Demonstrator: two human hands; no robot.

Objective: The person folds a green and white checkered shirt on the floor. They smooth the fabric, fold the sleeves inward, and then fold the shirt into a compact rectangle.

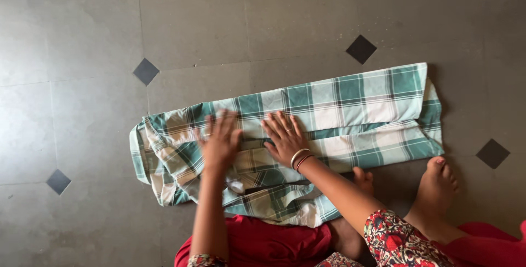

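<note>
Clearly, neither hand makes a closed grip at this moment: both lie open and flat, palms down, on a green and white checked cloth point(285, 135) that is spread on the grey tiled floor point(82, 108). The left hand point(219, 143) looks a little blurred, with its fingers spread, and it presses on the left half of the cloth, where the fabric is more wrinkled and bunched. The right hand point(285, 138) rests just beside it, near the middle, fingers together and pointing away from the person; a ring and some bangles point(299, 157) at the wrist are visible. Flat palms like these seem to hold the layers down and smooth them, because the cloth is already folded into a long band that runs from left to right. Its right part lies flat and neat, while the near edge under the arms is still loose and crumpled. The person sits on the floor directly behind the cloth, in red clothing point(263, 242) with a flowered sleeve point(400, 237), and a bare foot point(438, 182) rests just beside the right end of the band. Small dark diamond tiles point(361, 49) are set in the floor around it.
</note>
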